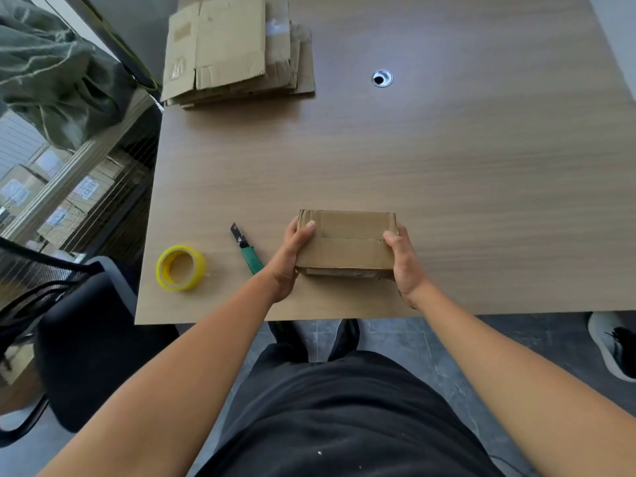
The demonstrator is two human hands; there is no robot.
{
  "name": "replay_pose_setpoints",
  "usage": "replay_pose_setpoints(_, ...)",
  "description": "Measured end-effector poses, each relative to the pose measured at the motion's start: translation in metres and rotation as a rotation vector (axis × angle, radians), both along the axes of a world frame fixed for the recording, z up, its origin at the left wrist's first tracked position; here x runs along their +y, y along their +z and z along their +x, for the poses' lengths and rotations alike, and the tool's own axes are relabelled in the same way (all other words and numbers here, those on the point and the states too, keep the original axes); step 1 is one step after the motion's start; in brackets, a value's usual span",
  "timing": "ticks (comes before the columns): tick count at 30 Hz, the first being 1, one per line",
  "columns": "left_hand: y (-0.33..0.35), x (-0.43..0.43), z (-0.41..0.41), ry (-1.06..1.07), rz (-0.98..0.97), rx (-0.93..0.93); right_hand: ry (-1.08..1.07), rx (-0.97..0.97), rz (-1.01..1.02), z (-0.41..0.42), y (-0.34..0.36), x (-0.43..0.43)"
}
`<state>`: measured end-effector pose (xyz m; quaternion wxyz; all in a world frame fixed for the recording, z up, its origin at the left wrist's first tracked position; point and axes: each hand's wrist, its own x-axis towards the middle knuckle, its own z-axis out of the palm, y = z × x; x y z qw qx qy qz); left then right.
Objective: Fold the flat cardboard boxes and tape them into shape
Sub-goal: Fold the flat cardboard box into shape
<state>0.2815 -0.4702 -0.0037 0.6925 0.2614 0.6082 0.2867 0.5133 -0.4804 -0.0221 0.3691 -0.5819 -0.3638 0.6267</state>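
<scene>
Both of your hands grip the box (347, 242) by its short ends. Your left hand (289, 259) wraps the left end with its thumb (308, 227) laid flat on the top face. Your right hand (402, 266) wraps the right end the same way, thumb resting on top by the right edge. The fingers behind and beneath the box are hidden, so how far they reach under it cannot be told.

You have the box close to the near edge of the table (447, 166), roughly in the middle. The knife (247, 251) lies just left of your left wrist and the tape roll (180, 268) further left. The stack of flat boxes (234, 49) sits well apart at the far left. Whether the box rests on the table or is lifted slightly is unclear.

Expect it to be light and probably empty. Corrugated card like this is likely stiff along its folded edges and soft in the middle of each panel. The bare card should give dry, sure friction, while any taped band will feel slicker. Hold it at the ends and corners, as you do now, where overlapping flaps back the wall. A hard squeeze mid-panel could buckle it or strain the seam that runs left to right across the top.

Your forearms come in from the near side and converge on the box. The palms face each other and the wrists bend slightly inward.
</scene>
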Motion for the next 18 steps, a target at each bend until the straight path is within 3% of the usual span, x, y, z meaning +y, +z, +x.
replay_pose_setpoints(4,0.005,0.004,0.007,-0.047,0.029,0.034,-0.087,-0.043,0.012,0.0,-0.004,-0.009)
replay_pose_setpoints(8,0.007,0.009,-0.01,-0.117,0.046,0.14,-0.011,-0.24,0.046,0.001,-0.001,0.001)
replay_pose_setpoints(14,0.005,0.008,0.015,-0.156,0.033,0.141,-0.061,-0.241,0.065,0.013,-0.01,0.012)
replay_pose_setpoints(18,-0.009,0.009,0.025,-0.164,0.073,0.355,0.026,-0.393,0.092,0.031,-0.006,0.004)
